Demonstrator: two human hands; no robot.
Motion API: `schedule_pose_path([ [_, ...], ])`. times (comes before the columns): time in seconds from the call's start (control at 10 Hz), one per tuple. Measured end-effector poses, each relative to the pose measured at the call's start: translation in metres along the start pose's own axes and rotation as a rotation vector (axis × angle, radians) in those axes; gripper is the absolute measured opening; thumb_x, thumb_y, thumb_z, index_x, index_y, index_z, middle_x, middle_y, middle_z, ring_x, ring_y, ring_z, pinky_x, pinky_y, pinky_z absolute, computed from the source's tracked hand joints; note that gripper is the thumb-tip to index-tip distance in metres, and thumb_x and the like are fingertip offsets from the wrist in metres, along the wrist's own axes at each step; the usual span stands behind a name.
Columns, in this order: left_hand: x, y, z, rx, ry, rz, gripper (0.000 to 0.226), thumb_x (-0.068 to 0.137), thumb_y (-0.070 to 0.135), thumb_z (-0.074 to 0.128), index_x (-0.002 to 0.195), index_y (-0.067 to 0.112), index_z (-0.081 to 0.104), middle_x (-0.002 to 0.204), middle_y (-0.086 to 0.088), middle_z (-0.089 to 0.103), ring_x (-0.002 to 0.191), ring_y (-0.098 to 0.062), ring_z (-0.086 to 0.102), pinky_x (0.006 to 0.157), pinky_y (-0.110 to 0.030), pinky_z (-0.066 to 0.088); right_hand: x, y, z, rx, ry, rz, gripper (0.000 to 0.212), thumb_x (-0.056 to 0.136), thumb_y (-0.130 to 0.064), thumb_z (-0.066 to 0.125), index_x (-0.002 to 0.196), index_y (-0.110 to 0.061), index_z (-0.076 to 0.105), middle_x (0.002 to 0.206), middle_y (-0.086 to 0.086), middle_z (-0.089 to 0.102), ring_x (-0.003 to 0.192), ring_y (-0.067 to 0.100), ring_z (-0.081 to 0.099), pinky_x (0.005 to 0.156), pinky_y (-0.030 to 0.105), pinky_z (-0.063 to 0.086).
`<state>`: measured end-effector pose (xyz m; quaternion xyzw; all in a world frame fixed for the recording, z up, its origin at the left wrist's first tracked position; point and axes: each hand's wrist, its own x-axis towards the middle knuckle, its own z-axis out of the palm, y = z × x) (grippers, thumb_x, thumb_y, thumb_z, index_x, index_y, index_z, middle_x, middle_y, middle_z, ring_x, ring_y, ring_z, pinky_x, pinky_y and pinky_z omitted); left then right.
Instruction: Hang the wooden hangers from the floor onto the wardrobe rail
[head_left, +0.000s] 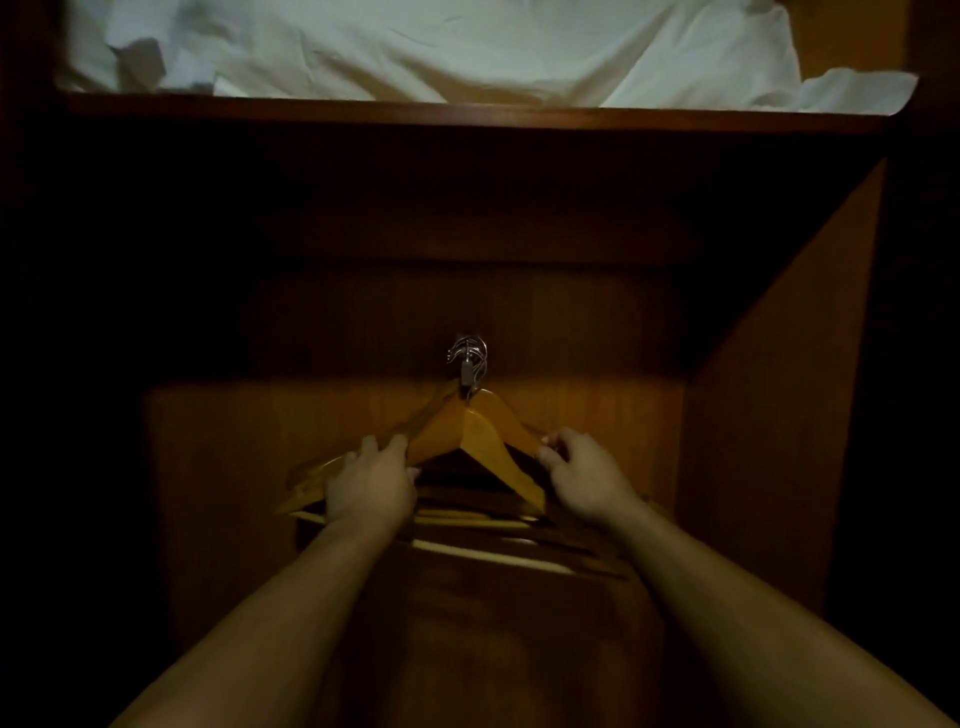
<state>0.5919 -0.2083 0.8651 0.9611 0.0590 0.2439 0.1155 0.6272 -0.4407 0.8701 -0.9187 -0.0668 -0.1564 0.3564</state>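
Several wooden hangers (467, 431) are bunched together inside a dark wooden wardrobe, their metal hooks (467, 356) clustered at the top. The rail itself is lost in the shadow. My left hand (371, 483) grips the left arms of the bunch. My right hand (582, 473) holds the right arm of the hangers with its fingertips. Lower crossbars of the hangers (493, 553) show pale beneath my hands.
A wooden shelf (467, 117) runs across above, with crumpled white bedding (415, 47) piled on it. The wardrobe's right side wall (779, 389) and back panel (234, 441) close in around the hangers. The left side is in deep shadow.
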Motion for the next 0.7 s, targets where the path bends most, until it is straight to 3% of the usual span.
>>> schedule_pose_path([
  [0.2, 0.001, 0.001, 0.007, 0.008, -0.089, -0.049, 0.055, 0.102, 0.041, 0.045, 0.152, 0.028, 0.027, 0.136, -0.012, 0.042, 0.123, -0.030, 0.048, 0.091, -0.045, 0.050, 0.000, 0.010, 0.006, 0.029, -0.035, 0.016, 0.021, 0.101, -0.036, 0.050, 0.120, -0.029, 0.057, 0.109, -0.004, 0.063, 0.105, 0.021, 0.061, 0.098, 0.053, 0.048],
  [0.3, 0.001, 0.006, 0.005, 0.031, -0.123, -0.096, 0.056, 0.101, 0.043, 0.045, 0.151, 0.024, 0.028, 0.136, -0.012, 0.040, 0.124, -0.032, 0.046, 0.093, -0.047, 0.048, 0.000, 0.008, 0.005, 0.014, -0.048, 0.022, 0.020, 0.100, -0.036, 0.052, 0.118, -0.030, 0.058, 0.105, -0.004, 0.063, 0.099, 0.022, 0.062, 0.094, 0.053, 0.051],
  [0.5, -0.001, 0.010, 0.004, 0.027, -0.181, -0.175, 0.070, 0.098, 0.049, 0.046, 0.157, 0.024, 0.017, 0.152, -0.015, 0.028, 0.138, -0.036, 0.033, 0.106, -0.051, 0.039, -0.006, 0.008, 0.006, -0.062, -0.031, 0.008, 0.042, 0.089, -0.050, 0.054, 0.126, -0.030, 0.057, 0.119, -0.001, 0.062, 0.108, 0.024, 0.060, 0.096, 0.051, 0.050],
  [0.7, -0.006, 0.007, -0.002, 0.045, -0.163, -0.165, 0.079, 0.090, 0.056, 0.057, 0.154, 0.026, 0.021, 0.154, -0.015, 0.029, 0.141, -0.036, 0.031, 0.109, -0.053, 0.036, -0.012, 0.015, -0.003, -0.110, 0.054, 0.022, 0.041, 0.092, -0.050, 0.056, 0.125, -0.024, 0.056, 0.121, 0.002, 0.059, 0.110, 0.024, 0.058, 0.096, 0.048, 0.051],
])
